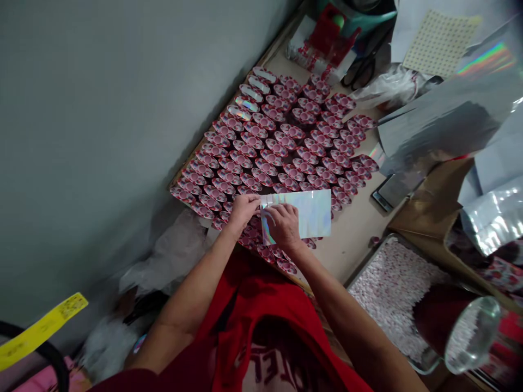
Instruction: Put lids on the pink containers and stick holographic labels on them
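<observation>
Two bare hands, close together over rows of red-and-pink packs. With the left hand, pinching the iridescent sticker sheet at the 10 o'clock edge; cannot tell about any loosened strip between the fingertips. With the right hand, grasping the same sheet from above, fingers curled near the 9 o'clock end. Held there over the near part of the rows, free end pointing to 3 o'clock.

On a clock centred on the sheet: toward 11 o'clock, beside the wall, a few shiny strips already lying across packs; on the many others in plain view, none visible. Judging from this, probably busy freeing one strip from the sheet, early in the run of packs.

For the next move, likely needing a steady right-hand hold, a slow lift with the left fingertips without creasing, then a reach toward 11 o'clock to a bare pack next to the covered ones, and a flat, straight press. Easy to knock neighbours, given such close rows. Best kept away from the pellet-filled tray at 4 o'clock.
</observation>
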`<state>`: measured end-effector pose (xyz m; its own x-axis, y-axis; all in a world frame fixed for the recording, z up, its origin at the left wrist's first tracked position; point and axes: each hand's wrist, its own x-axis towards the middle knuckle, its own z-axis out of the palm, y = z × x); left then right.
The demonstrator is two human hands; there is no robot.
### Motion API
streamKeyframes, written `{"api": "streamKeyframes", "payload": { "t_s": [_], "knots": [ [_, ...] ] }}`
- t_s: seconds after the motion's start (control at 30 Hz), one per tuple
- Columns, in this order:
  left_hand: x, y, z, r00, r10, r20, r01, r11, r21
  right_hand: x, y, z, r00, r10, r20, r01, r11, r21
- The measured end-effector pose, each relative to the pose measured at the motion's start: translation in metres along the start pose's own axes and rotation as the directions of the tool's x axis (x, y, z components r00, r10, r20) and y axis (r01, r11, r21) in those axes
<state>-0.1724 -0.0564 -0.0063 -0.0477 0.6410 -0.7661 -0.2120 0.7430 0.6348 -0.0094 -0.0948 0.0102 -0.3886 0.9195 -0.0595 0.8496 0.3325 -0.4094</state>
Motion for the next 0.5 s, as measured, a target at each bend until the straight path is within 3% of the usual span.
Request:
{"api": "streamKeyframes", "payload": {
  "t_s": [0.13,0.2,0.27,0.33,0.4,0.5],
  "knots": [
    [0.003,-0.005,0.001,0.994,0.095,-0.051,-0.089,0.99,0.109,0.007,-0.007,-0.033,0.996,0.03,0.088,-0.029,0.999,-0.016],
    [0.003,-0.007,0.003,0.971,0.222,-0.091,-0.197,0.955,0.222,0.014,-0.017,-0.057,0.99,0.043,0.133,-0.052,0.996,0.066],
    [0.001,-0.007,0.002,0.939,0.326,-0.109,-0.284,0.914,0.289,0.026,-0.03,-0.082,0.978,0.114,0.174,-0.155,0.958,0.241],
    [-0.001,-0.003,-0.002,0.918,0.366,-0.151,-0.326,0.915,0.237,0.046,-0.041,-0.102,0.953,0.189,0.235,-0.286,0.813,0.507],
    [0.0,0.007,-0.01,0.931,0.318,-0.18,-0.315,0.948,0.042,0.074,-0.049,-0.108,0.926,0.233,0.296,-0.376,0.551,0.745],
    [0.009,0.033,-0.028,0.971,0.206,-0.12,-0.235,0.911,-0.339,0.122,-0.053,-0.09,0.866,0.307,0.395,-0.461,0.185,0.868]
  ]
}}
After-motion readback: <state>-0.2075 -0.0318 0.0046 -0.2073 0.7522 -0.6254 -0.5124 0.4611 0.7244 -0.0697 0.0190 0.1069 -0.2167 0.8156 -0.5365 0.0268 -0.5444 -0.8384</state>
